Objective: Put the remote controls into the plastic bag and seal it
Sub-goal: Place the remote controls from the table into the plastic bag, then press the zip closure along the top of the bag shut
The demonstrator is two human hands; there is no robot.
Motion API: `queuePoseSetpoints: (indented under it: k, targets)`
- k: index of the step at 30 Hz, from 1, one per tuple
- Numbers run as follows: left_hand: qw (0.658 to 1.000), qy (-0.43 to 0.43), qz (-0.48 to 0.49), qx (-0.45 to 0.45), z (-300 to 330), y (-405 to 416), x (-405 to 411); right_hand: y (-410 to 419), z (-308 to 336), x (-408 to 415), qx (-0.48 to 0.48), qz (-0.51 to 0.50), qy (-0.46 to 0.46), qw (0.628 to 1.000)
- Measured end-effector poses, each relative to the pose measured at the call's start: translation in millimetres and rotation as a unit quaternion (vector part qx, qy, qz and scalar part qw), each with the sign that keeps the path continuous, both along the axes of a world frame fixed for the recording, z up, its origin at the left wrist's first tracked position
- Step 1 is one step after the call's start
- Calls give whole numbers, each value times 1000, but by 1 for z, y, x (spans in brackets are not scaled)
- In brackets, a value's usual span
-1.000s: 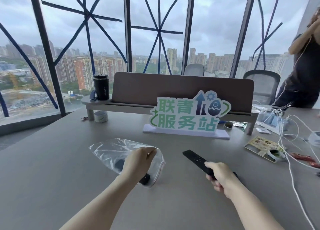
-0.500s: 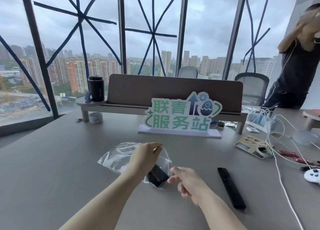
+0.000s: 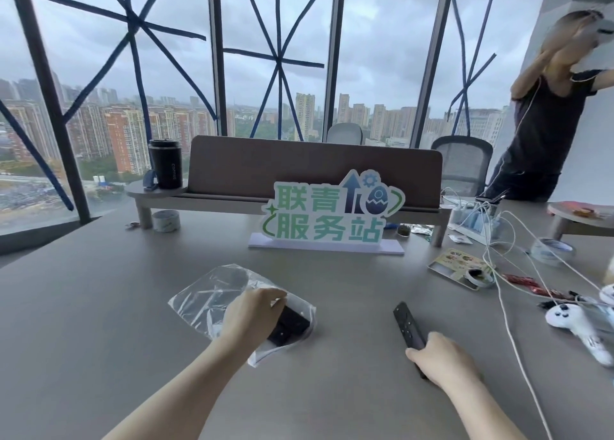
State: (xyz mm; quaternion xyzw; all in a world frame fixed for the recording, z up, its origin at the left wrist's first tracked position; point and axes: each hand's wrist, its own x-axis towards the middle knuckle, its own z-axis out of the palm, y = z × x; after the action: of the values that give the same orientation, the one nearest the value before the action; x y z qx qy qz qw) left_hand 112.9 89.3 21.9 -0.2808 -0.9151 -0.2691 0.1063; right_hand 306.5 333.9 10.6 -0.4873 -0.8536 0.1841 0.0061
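Observation:
A clear plastic bag lies flat on the grey table, its mouth toward me. A black remote control lies partly inside the bag's mouth. My left hand rests on the bag over that remote, fingers curled down on it. A second, long black remote lies on the table to the right. My right hand covers its near end, fingers wrapped around it.
A green and white sign stands behind the bag. White cables, a white game controller, a tape roll and a card tray crowd the right side. A person stands at the far right.
My right hand moved from the bag's mouth over to the long remote on the right and closed on its near end. My left hand stayed on the bag.

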Motion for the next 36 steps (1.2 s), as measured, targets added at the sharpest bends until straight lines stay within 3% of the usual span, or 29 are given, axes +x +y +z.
queuePoseSetpoints:
  k: [2,4,6,9,13,15,17,20,23,25,30,36]
  targets:
    - [1000,0,0,-7,0,-5,0,-5,5,-2,-109,44,95,989]
    - [1000,5,7,-15,2,-8,1,-18,17,-4,-280,88,194,936]
    - [1000,7,15,-14,5,-10,2,-38,29,-11,-375,146,207,892]
    - [1000,-3,8,-3,8,-10,5,-71,29,-40,-416,198,185,868]
    - [999,-16,-3,30,8,-16,2,-116,11,-91,-491,196,226,818]
    - [999,-1,-7,35,5,-20,-4,-122,1,-102,-423,161,260,853]
    - [999,5,-15,35,3,-23,-7,-114,-6,-102,-279,109,299,906]
    - [1000,-10,-22,11,-1,-26,-6,-99,-10,-100,-165,103,285,938]
    - [998,-57,-23,-26,-3,-27,2,-105,-9,-111,-200,194,239,930]
    - [994,-81,-28,-69,-2,-28,8,-111,-10,-124,-156,224,226,935]
    - [983,-97,-25,-152,1,-44,12,-109,0,-136,-48,192,253,947]
    - [991,-64,95,-68,52,-62,-9,-106,59,-123,-45,224,288,930]
